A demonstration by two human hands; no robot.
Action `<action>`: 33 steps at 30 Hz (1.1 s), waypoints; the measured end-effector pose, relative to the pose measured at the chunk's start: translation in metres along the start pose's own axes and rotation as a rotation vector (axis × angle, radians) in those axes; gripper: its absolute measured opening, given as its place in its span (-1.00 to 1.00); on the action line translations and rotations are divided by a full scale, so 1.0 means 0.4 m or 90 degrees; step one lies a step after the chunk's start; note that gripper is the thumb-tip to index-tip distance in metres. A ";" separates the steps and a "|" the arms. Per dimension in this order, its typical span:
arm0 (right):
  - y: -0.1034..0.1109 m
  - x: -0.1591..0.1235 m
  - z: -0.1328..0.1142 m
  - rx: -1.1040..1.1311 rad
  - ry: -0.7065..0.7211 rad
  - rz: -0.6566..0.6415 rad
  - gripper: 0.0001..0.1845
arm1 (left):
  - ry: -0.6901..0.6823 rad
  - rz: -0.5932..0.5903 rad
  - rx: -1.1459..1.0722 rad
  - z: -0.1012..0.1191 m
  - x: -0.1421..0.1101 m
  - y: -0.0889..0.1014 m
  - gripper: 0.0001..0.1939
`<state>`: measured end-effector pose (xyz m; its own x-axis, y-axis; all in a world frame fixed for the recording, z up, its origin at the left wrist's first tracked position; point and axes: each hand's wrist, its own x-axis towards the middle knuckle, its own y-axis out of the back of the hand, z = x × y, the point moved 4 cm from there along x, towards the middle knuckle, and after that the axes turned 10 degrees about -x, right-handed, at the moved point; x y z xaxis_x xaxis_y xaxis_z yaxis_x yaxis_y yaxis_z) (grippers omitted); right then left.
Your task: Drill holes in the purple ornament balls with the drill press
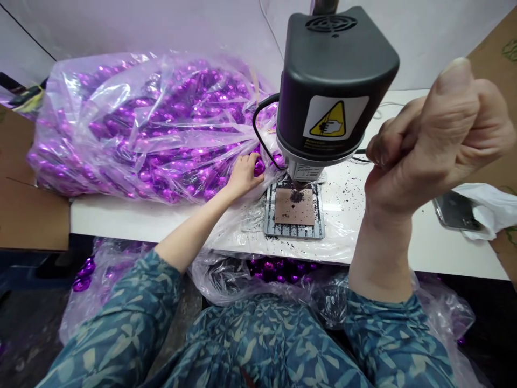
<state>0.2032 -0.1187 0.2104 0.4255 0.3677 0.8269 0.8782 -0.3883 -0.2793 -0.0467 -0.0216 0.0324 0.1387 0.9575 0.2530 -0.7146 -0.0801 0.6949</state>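
A black bench drill press [333,81] stands on the white table [161,221], its bit over a brown pad on a grey slotted base [294,213]. My right hand [428,145] is raised at the right, closed in a fist around a thin dark lever handle that barely shows. My left hand [244,175] reaches into the mouth of a big clear plastic bag [141,124] full of shiny purple baubles, its fingers curled on one purple bauble [259,167]. Dark shavings lie around the base.
A second plastic bag with purple baubles [278,269] hangs under the table edge by my lap. A phone [456,210] and a white cloth [488,207] lie at the right. Cardboard stands at far left and far right. A black cable loops beside the press.
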 end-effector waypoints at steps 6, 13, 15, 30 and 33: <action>-0.002 -0.001 -0.002 0.019 -0.005 0.016 -0.44 | 0.158 -0.020 -0.623 0.026 -0.177 -0.042 -0.42; -0.006 -0.006 -0.003 0.031 0.013 0.019 -0.47 | 0.115 -0.076 -0.740 0.050 -0.224 -0.157 -0.35; -0.007 -0.008 -0.004 0.038 0.010 0.017 -0.48 | 0.103 -0.070 -0.739 0.050 -0.220 -0.167 -0.35; -0.007 -0.012 -0.029 -0.033 -0.030 0.003 -0.40 | 0.002 -0.068 -0.579 0.055 -0.218 -0.156 -0.28; -0.008 -0.013 -0.023 -0.003 -0.018 0.020 -0.44 | 0.006 -0.080 -0.575 0.059 -0.218 -0.157 -0.26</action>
<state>0.1963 -0.1273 0.2114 0.4588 0.3788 0.8038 0.8633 -0.4043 -0.3022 0.0023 -0.1068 -0.0173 0.2494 0.9470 0.2022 -0.9601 0.2691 -0.0759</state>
